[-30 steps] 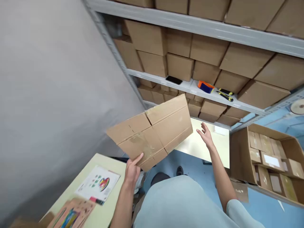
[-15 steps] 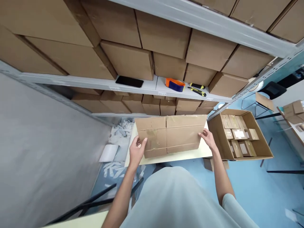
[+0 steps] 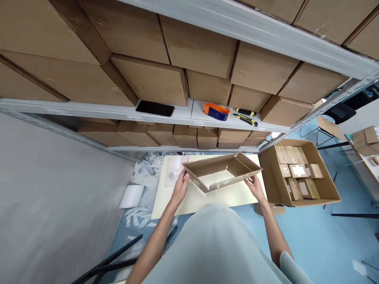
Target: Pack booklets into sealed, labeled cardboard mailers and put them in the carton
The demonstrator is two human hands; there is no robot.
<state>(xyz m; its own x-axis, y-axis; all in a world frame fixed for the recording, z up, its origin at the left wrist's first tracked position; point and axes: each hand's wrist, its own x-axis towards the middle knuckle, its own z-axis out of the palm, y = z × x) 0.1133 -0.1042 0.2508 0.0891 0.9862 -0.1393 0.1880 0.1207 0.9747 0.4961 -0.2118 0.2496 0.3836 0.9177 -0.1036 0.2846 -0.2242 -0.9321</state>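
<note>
A cardboard box (image 3: 204, 187) is held above the pale yellow table (image 3: 177, 205), its walls spread into a slanted four-sided frame. Through its middle the tabletop shows, so the side facing me and the one beneath are open. My left hand (image 3: 181, 187) grips the box at its left corner, thumb on the near wall. At the right end, my right hand (image 3: 255, 186) holds the lower edge, with some fingers hidden under the cardboard. Under the box's left part, a clear plastic sheet or bag (image 3: 173, 171) with pinkish marks lies on the table.
Shelves (image 3: 183, 112) of cartons stand ahead, bearing a black phone (image 3: 155, 108), an orange and blue tape-like roll (image 3: 217, 111) and yellow-black utility knives (image 3: 246, 119). A large carton (image 3: 328, 193) of small boxes stands right. Paper scraps (image 3: 148, 169) litter the floor left, beside a wall (image 3: 53, 197).
The flat folded cardboard has been opened out into a hollow frame. Both hands stay on it at either end, and the plastic sheet on the table has come into view.
</note>
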